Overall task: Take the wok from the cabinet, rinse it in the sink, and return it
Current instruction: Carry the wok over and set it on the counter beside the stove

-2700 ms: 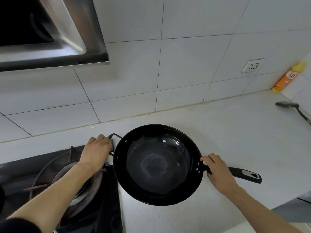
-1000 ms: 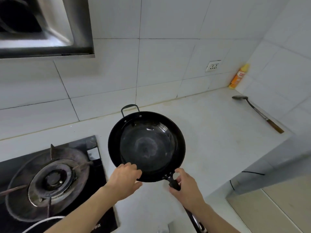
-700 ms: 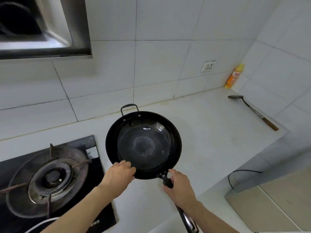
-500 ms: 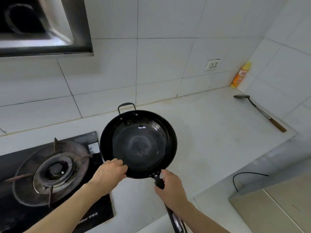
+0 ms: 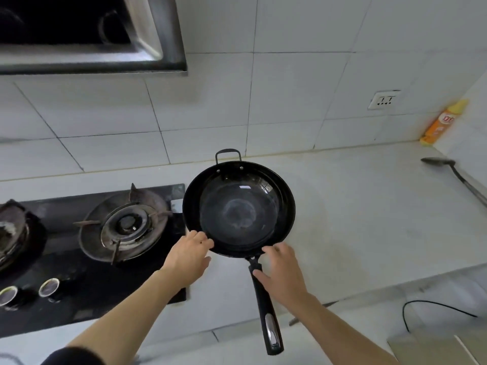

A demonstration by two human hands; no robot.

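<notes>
Both hands (image 5: 188,256) (image 5: 283,272) forward, fingers relaxed

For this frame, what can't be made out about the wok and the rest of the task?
- Head view, the only one: sink and cabinet lie outside the frame.
- Right hand: blurred, so its contact with the wok handle is unclear.
- Left hand: fingertips at the rim, grip hidden by the hand's back.
- Bottle label: too small to read.
- Left burner: cut by the frame edge.

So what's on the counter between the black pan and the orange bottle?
Nothing. In the head view, the counter is bare between the wok and the orange bottle. The spatula lies nearer the camera than the bottle.
</notes>
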